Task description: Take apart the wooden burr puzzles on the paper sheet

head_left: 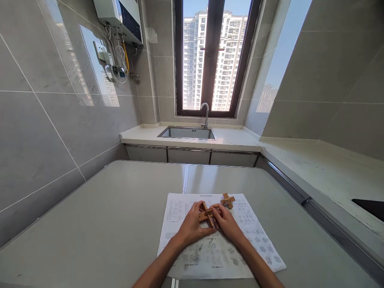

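Two bare arms reach out over a big white paper sheet [216, 252] that lies flat on a smooth gray table [99, 224]. The sheet is covered with many small printed drawings.

The left hand [192, 226] and the right hand [226, 224] meet in the middle, over the sheet. Both hands pinch the same wooden puzzle [207, 215] with their fingertips, one from each side. The puzzle is made of short light-brown sticks with square ends. The sticks cross each other like a plus sign. The fingers hide part of it, so how many sticks there are cannot be told.

Just behind the right hand, a second small wooden cross [228, 200] lies on the far edge of the sheet. It is the same brown wood and nothing touches it.

Past the table runs a pale stone counter [231, 138] with a shiny metal sink [187, 133] set into it and a curved silver tap [206, 114]. Gray tiles with a glossy shine cover the walls. Above the sink is a dark-framed window [213, 56] with tall buildings outside. A white box-shaped heater [118, 16] with pipes hangs high on the left wall.
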The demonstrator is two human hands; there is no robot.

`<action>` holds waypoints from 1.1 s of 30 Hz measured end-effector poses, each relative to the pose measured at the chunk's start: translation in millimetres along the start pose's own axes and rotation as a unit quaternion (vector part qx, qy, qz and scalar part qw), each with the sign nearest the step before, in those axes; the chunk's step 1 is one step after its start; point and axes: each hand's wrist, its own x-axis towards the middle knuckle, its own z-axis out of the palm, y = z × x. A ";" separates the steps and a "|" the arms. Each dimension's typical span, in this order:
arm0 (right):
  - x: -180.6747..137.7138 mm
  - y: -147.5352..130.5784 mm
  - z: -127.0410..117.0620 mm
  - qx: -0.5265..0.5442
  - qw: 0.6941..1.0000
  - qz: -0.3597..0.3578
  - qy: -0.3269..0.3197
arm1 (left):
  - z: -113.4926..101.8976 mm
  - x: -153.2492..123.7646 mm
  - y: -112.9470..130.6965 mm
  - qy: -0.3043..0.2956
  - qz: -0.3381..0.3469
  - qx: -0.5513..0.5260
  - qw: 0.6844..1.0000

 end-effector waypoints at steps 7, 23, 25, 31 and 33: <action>1.7 4.8 -1.9 0.027 0.999 0.020 -0.002 | -2.9 -0.7 2.8 -0.012 -0.005 0.005 1.000; 2.9 8.9 -2.0 0.020 0.999 0.020 0.038 | -15.7 2.5 5.5 -0.037 0.021 0.007 0.999; 1.5 6.5 -1.4 0.023 0.999 0.020 0.040 | -17.6 2.5 6.0 -0.042 0.016 0.003 0.999; 0.1 -0.4 -1.6 0.046 0.998 0.043 0.027 | -14.2 1.1 3.9 -0.041 0.004 -0.003 0.999; 0.1 -1.0 -1.0 0.051 0.997 0.044 0.024 | -10.2 -0.1 2.2 -0.031 0.005 0.004 0.999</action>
